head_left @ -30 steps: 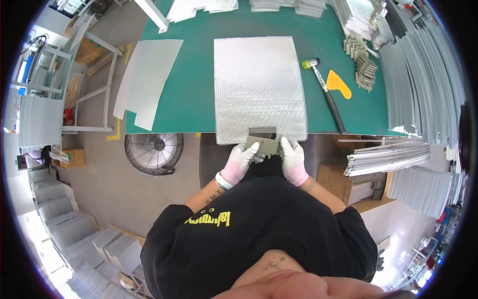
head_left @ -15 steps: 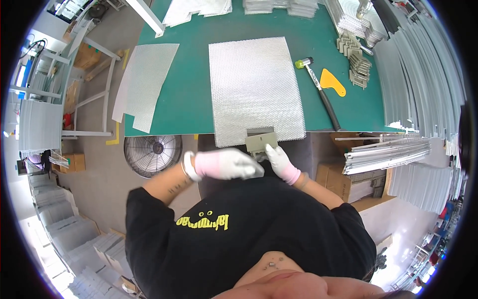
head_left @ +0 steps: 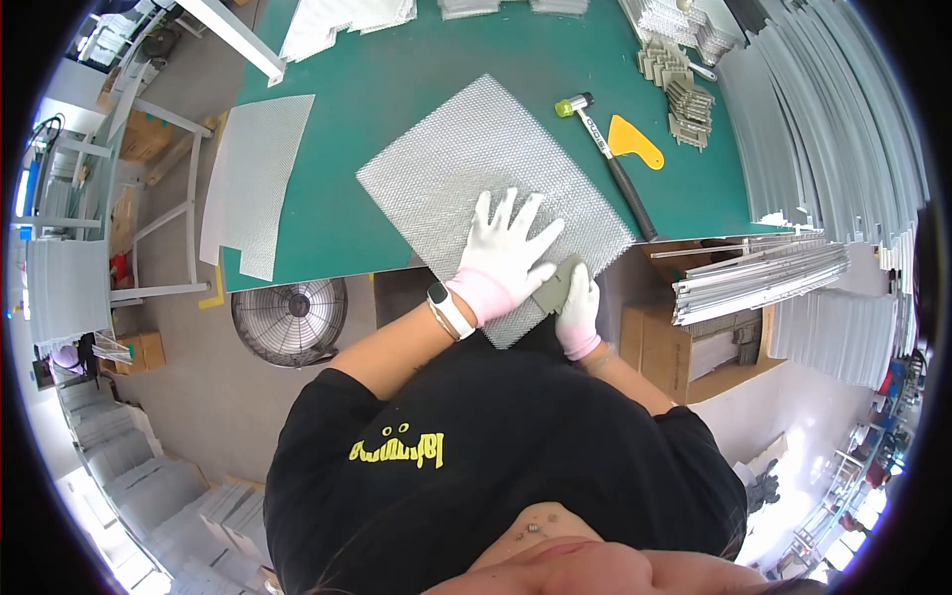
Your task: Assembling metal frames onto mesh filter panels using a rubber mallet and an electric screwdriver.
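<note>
A silver sheet of metal mesh (head_left: 436,169) lies turned at an angle on the green table, its near corner jutting past the front edge. Spread flat on that mesh is my left hand (head_left: 508,248), in a white glove with a pink cuff. My right hand (head_left: 579,312), gloved the same way, grips a flat grey-green bracket-like piece (head_left: 558,286) at the sheet's near right edge. The piece touches or overlaps the mesh edge; its underside is hidden. Right of the sheet lie a mallet (head_left: 610,159) with a black handle and a yellow scraper (head_left: 635,142).
More mesh sheets (head_left: 263,178) lie at the table's left. Grey-green pieces (head_left: 689,109) are stacked at the far right, beside long rows of pale strips (head_left: 803,129). A white post (head_left: 233,40) rises at the far left. A floor fan (head_left: 293,322) stands below the front edge.
The mesh sheet has rotated from nearly square to a diagonal position. My left hand has moved forward and spread onto it. My right hand still holds the grey-green piece, now tilted and slightly farther right.
</note>
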`<state>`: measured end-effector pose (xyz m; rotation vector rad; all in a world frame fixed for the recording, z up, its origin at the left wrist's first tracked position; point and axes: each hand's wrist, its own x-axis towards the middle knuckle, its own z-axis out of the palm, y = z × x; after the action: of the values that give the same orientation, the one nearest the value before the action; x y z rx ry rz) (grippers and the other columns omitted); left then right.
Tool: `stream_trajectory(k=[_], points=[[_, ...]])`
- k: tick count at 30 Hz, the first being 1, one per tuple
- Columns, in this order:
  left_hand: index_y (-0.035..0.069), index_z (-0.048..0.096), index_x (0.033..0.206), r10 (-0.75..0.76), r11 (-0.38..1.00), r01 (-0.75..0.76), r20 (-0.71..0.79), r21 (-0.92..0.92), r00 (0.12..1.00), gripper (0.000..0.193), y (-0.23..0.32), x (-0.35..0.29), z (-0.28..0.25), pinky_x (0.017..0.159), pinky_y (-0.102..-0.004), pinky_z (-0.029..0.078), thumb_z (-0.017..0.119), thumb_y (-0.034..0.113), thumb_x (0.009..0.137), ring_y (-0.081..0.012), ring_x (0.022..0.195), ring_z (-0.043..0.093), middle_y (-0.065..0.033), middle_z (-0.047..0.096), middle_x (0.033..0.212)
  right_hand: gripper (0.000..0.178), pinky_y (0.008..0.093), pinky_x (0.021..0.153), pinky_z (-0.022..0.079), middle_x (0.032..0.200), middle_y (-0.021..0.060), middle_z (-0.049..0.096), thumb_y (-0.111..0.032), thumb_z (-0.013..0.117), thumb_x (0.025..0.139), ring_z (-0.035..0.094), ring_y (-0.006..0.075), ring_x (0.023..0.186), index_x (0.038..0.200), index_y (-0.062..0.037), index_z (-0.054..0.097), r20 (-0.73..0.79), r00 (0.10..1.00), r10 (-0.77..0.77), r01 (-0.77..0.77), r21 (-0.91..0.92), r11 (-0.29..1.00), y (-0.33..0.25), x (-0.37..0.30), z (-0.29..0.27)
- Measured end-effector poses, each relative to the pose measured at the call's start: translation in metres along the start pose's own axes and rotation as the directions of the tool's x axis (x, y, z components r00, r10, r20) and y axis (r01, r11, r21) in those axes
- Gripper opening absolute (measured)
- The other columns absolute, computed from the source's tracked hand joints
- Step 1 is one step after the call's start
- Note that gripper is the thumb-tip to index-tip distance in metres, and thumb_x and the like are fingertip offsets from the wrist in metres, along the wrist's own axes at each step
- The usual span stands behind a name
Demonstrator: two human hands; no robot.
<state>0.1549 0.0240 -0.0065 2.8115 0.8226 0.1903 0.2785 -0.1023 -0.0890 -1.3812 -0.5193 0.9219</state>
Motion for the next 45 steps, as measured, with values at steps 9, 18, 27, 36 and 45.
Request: stream_trajectory(k=[9, 18, 27, 36, 45], points=[[0.021, 0.048, 0.147, -0.049, 0.999, 0.049, 0.023, -0.014, 0.999, 0.059, 0.016, -0.011, 0.001, 0.118, -0.0634, 0.014, 0.055, 0.045, 0.094, -0.0429, 0.145, 0.028, -0.0195, 0.036, 0.154, 0.018, 0.0264, 0.078, 0.050, 0.100, 0.0008, 0.065, -0.016, 0.056, 0.102, 0.060, 0.0080, 0.090, 0.107, -0.0020, 0.066, -0.021, 0.979, 0.204, -0.191, 0.268, 0.944, -0.021, -0.009, 0.001], [0.015, 0.050, 0.143, 0.168, 0.984, -0.166, 0.029, -0.069, 0.985, 0.059, -0.034, 0.013, -0.015, 0.117, -0.0647, 0.015, 0.060, 0.037, 0.089, -0.0455, 0.143, 0.030, -0.0197, 0.039, 0.152, 0.046, 0.0296, 0.079, 0.054, 0.107, 0.0058, 0.069, -0.038, 0.076, 0.088, 0.065, 0.0149, 0.090, 0.116, -0.0037, 0.066, 0.620, 0.644, 0.448, -0.232, -0.400, 0.887, -0.036, 0.035, -0.008], [0.004, 0.046, 0.142, 0.082, 0.995, -0.089, 0.152, 0.044, 0.985, 0.073, -0.019, -0.001, -0.020, 0.117, -0.0623, 0.018, 0.067, 0.041, 0.082, -0.0441, 0.143, 0.030, -0.0236, 0.038, 0.151, 0.021, 0.0276, 0.045, 0.039, 0.068, -0.0002, 0.046, -0.035, 0.066, 0.095, 0.043, 0.0144, 0.050, 0.089, -0.0171, 0.058, -0.494, 0.562, 0.663, -0.394, 0.545, 0.740, 0.064, 0.146, -0.202], [0.007, 0.063, 0.112, 0.327, 0.836, -0.416, -0.285, -0.357, 0.901, 0.035, 0.003, -0.044, -0.014, 0.101, -0.0505, 0.045, 0.069, 0.012, 0.078, -0.0360, 0.115, 0.057, -0.0124, 0.062, 0.117, 0.006, 0.0243, 0.056, 0.039, 0.071, -0.0032, 0.054, -0.015, 0.062, 0.098, 0.048, 0.0089, 0.061, 0.092, -0.0151, 0.061, -0.436, 0.793, 0.426, -0.193, 0.483, 0.854, 0.068, 0.155, -0.231], [0.006, 0.047, 0.146, 0.028, 0.504, -0.030, -0.019, -0.863, 0.999, 0.055, 0.035, -0.036, 0.124, 0.119, -0.0395, 0.031, 0.058, 0.028, 0.097, -0.0314, 0.141, 0.042, -0.0154, 0.050, 0.147, 0.027, 0.0325, 0.079, 0.054, 0.103, 0.0082, 0.066, -0.028, 0.065, 0.098, 0.064, 0.0190, 0.088, 0.110, -0.0038, 0.061, 0.629, 0.753, 0.192, -0.541, 0.427, 0.724, -0.042, 0.001, -0.049]])
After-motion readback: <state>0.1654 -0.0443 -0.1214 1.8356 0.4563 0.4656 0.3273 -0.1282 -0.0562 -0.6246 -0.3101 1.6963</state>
